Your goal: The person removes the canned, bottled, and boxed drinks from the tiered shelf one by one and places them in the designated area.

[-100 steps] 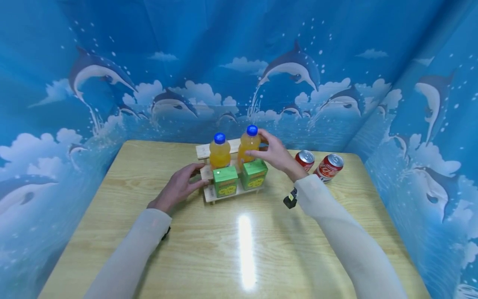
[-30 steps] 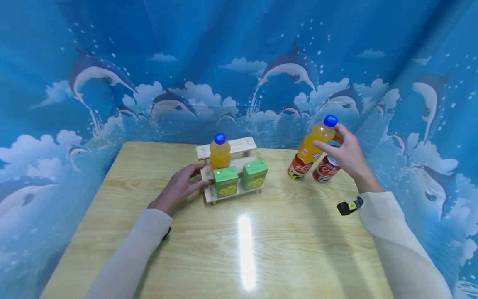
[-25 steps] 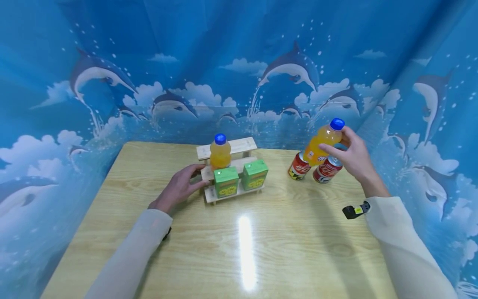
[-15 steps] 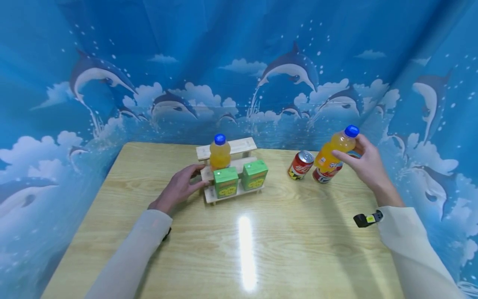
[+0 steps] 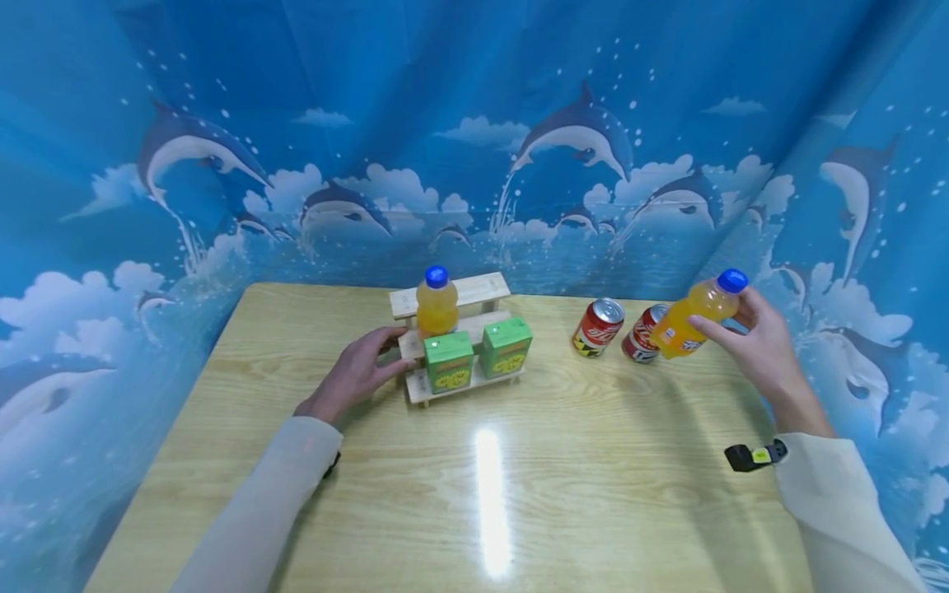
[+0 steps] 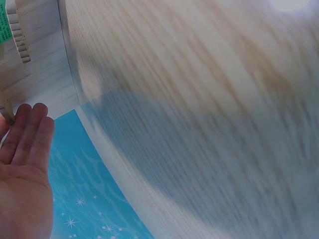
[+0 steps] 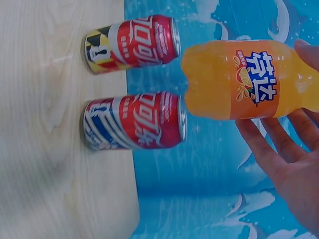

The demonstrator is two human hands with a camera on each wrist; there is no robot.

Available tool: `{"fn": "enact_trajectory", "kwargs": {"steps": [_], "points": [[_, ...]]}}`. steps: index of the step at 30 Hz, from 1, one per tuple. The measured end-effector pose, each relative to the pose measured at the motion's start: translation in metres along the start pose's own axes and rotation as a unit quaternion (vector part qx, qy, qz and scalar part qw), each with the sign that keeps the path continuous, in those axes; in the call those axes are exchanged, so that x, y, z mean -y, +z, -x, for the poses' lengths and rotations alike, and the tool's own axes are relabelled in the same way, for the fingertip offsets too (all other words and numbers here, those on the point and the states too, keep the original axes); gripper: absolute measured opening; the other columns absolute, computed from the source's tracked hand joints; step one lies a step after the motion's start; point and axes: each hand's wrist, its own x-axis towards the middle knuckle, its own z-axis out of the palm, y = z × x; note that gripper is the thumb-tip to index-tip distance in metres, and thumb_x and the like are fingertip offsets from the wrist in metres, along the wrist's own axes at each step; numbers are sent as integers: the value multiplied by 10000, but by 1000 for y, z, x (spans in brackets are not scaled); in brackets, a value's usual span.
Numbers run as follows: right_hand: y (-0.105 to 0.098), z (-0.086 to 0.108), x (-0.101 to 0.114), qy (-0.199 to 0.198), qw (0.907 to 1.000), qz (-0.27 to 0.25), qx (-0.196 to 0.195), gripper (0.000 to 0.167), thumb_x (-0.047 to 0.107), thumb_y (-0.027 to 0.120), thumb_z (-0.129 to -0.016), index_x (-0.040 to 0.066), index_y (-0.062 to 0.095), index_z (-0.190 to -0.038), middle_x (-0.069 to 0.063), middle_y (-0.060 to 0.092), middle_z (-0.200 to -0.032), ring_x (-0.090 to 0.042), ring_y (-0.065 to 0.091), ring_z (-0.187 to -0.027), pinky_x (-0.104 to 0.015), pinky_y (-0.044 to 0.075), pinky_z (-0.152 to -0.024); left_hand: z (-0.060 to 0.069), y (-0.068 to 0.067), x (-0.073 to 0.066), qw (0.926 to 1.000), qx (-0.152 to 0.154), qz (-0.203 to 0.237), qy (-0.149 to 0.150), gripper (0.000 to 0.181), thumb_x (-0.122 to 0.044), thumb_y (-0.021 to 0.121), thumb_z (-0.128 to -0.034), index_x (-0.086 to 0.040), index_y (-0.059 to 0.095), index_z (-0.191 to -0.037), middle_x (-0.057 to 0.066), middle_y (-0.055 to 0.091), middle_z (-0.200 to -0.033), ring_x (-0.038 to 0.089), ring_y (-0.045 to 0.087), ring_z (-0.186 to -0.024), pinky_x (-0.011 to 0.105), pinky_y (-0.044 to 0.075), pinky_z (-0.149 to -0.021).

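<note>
Head view: orange Fanta bottle [image 5: 684, 323] held tilted by right grip [image 5: 765, 346] above worktop [image 5: 593, 494], near Coca-Cola cans [image 5: 596, 331]; tiered wooden rack [image 5: 482, 288] pinched at left end by left grip [image 5: 356, 371].

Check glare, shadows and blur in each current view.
Head: white glare strip on the table, soft shadow near the right sleeve. Left wrist: broad shadow across wood grain, bright spot top right. Right wrist: bottle label readable, table grain looks soft.

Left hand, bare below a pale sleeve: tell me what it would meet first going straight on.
The stepped pale-wood rack, at its left end. The left hand has its fingertips right there and seems to touch it already, though depth is hard to judge.
</note>
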Motion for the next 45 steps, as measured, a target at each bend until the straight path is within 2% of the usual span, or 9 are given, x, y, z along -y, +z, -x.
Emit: {"fn": "enact_trajectory", "kwargs": {"steps": [3, 8, 14, 19, 22, 25, 29, 34, 45], "points": [[-2, 4, -7, 79, 10000, 5, -13, 698, 444, 720, -1061, 291, 421, -1672, 136, 600, -1495, 95, 515, -1201, -313, 498, -1009, 0, 0, 0, 10000, -10, -3, 29, 637, -338, 777, -1037, -129, 533, -1587, 141, 591, -1588, 383, 617, -1417, 574, 551, -1169], [-5, 9, -18, 270, 9996, -14, 30, 711, 458, 708, -1065, 294, 401, -1684, 135, 586, -1522, 83, 499, -1211, -590, 487, -1108, 0, 1, 1, 10000, -29, -20, 64, 628, -329, 779, -1036, -123, 539, -1580, 144, 598, -1578, 384, 622, -1411, 573, 554, -1165], [-6, 14, -32, 470, 9989, -46, 25, 717, 458, 715, -1061, 281, 401, -1681, 171, 583, -1479, 69, 496, -1205, -569, 485, -1095, 0, 1, 1, 10000, -16, -29, 43, 624, -333, 773, -1040, -121, 537, -1578, 146, 601, -1570, 381, 620, -1416, 564, 554, -1169], [-6, 17, -45, 647, 9978, -126, 75, 761, 492, 720, -1049, 299, 369, -1696, 127, 569, -1518, 62, 484, -1219, -698, 445, -1148, 0, 0, 1, 10000, -26, -54, 31, 619, -321, 773, -1041, -117, 537, -1575, 151, 607, -1559, 381, 622, -1413, 562, 555, -1168], [-4, 18, -54, 719, 9973, -107, 61, 784, 501, 720, -1046, 278, 356, -1704, 81, 561, -1533, 46, 491, -1225, -712, 440, -1167, 1, 0, 0, 10000, -27, -50, 52, 621, -305, 776, -1040, -111, 535, -1578, 159, 610, -1555, 384, 623, -1411, 563, 556, -1166], [-2, 19, -62, 788, 9968, -122, 77, 827, 503, 708, -1054, 216, 314, -1722, -82, 512, -1644, -175, 531, -1370, -754, 406, -1190, 1, 0, 0, 10000, -11, -33, 57, 623, -311, 775, -1040, -114, 534, -1580, 154, 606, -1561, 383, 621, -1414, 564, 556, -1166], [0, 21, -72, 1001, 9946, -246, 155, 888, 533, 687, -1058, 196, 237, -1745, -248, 365, -1733, -488, 384, -1511, -806, 343, -1206, 1, 1, 1, 10000, -15, -41, 70, 618, -319, 775, -1040, -122, 538, -1576, 145, 605, -1565, 378, 622, -1416, 563, 555, -1168], [3, 23, -83, 1195, 9922, -297, 175, 928, 557, 679, -1054, 174, 203, -1752, -252, 331, -1748, -467, 374, -1523, -768, 365, -1218, 0, 1, 1, 9999, -16, -61, 107, 625, -318, 775, -1040, -119, 534, -1581, 151, 602, -1569, 384, 622, -1412, 570, 553, -1168], [11, 22, -101, 1456, 9878, -546, 95, 1002, 540, 697, -1050, 109, 132, -1756, -288, 206, -1782, -551, 244, -1613, -766, 254, -1286, 0, 0, 1, 10000, 28, -13, 9, 626, -335, 768, -1044, -130, 530, -1585, 139, 591, -1583, 379, 610, -1429, 565, 544, -1181]]}}
